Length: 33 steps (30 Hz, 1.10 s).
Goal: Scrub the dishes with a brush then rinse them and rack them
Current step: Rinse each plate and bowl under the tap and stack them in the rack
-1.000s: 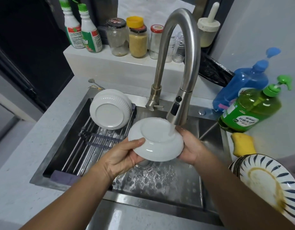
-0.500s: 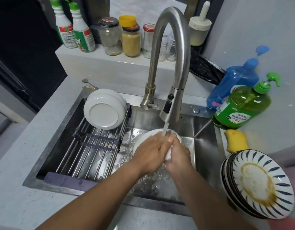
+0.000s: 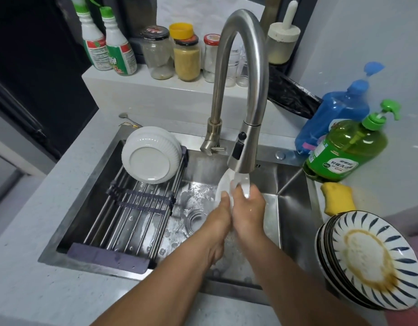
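Note:
A white plate (image 3: 223, 185) stands nearly on edge under the running faucet (image 3: 242, 154) in the steel sink (image 3: 295, 201). My left hand (image 3: 218, 216) holds its left side and my right hand (image 3: 248, 208) grips its right side, thumb over the rim. Most of the plate is hidden behind my hands. A white ribbed bowl (image 3: 151, 155) leans on the roll-up rack (image 3: 132, 208) across the sink's left half. A stack of dirty blue-striped plates (image 3: 370, 260) waits on the counter at right. No brush is in view.
A yellow sponge (image 3: 337, 198), a green soap bottle (image 3: 349, 147) and a blue bottle (image 3: 337, 111) stand right of the sink. Jars (image 3: 186, 57) and spray bottles (image 3: 106, 43) line the back ledge. Water splashes around the drain (image 3: 196, 220).
The plate went from flat under the stream, down into the sink, then up on edge beneath the spout. Both hands came together around it.

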Motion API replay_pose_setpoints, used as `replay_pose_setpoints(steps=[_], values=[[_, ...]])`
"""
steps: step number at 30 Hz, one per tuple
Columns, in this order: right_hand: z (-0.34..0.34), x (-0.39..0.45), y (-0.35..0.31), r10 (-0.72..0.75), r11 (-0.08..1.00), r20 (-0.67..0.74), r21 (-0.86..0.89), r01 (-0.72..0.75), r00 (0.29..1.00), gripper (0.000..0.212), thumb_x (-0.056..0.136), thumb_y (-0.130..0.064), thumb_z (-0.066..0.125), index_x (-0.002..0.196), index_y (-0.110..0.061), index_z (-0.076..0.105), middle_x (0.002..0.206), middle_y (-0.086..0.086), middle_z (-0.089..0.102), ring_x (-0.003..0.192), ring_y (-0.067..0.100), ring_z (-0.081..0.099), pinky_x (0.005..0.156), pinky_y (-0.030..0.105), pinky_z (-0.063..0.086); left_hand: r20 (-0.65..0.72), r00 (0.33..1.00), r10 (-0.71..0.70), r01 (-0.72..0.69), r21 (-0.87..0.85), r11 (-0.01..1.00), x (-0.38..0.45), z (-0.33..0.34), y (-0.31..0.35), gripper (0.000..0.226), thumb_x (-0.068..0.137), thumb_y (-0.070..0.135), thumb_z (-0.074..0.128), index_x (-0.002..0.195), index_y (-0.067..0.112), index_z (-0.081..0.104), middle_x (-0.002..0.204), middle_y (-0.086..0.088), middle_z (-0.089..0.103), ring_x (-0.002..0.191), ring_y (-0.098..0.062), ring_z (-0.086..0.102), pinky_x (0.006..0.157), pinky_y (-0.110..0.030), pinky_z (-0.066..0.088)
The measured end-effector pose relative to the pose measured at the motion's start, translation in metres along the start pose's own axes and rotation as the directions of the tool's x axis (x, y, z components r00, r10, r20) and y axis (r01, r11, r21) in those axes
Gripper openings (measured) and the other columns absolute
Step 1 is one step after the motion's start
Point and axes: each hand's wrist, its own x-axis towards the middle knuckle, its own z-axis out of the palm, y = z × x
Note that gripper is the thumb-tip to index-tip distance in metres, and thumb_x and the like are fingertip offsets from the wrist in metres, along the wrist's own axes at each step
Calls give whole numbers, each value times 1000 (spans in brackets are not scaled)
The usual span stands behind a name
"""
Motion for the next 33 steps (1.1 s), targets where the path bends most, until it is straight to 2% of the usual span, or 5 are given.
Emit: replay_pose_setpoints(steps=[8,14,21,28,33], values=[[-2,-27,18,-75,933,484,-275,233,872,29,99,-32,51,123,-33,67,107,-9,76,99,7,71,91,40,59,60,995,79,-70,-139,988,-5,-31,25,63,95,66,55,121,11,69,102,-7,80,102,-23,74,84,-37,59],[-25,-40,15,-26,576,779,-501,646,627,45,110,-39,29,150,-30,47,157,-10,45,143,6,41,122,32,29,-115,993,19,-63,-392,918,11,-58,11,49,108,45,43,129,4,59,102,-18,77,92,-32,75,64,-36,60],[-36,11,18,144,173,660,-751,638,738,82,98,-65,-4,159,-20,29,170,6,15,158,16,5,127,50,-8,125,989,80,-14,-460,888,13,-62,-13,69,101,65,31,134,13,61,121,-17,74,108,-38,72,87,-61,58],[-4,-2,-16,269,477,875,-484,733,403,54,109,-51,8,161,-40,1,170,-16,1,155,4,-6,125,40,-10,264,962,72,97,-576,812,28,-63,-8,88,93,75,35,146,6,50,135,-29,62,125,-42,62,95,-55,58],[-69,9,-4,227,311,902,-424,851,367,49,111,-44,21,155,-33,38,161,-16,36,148,-6,23,126,31,-4,42,995,87,-52,-529,847,40,-83,1,72,98,67,39,141,11,56,126,-15,72,111,-35,72,88,-51,60]])
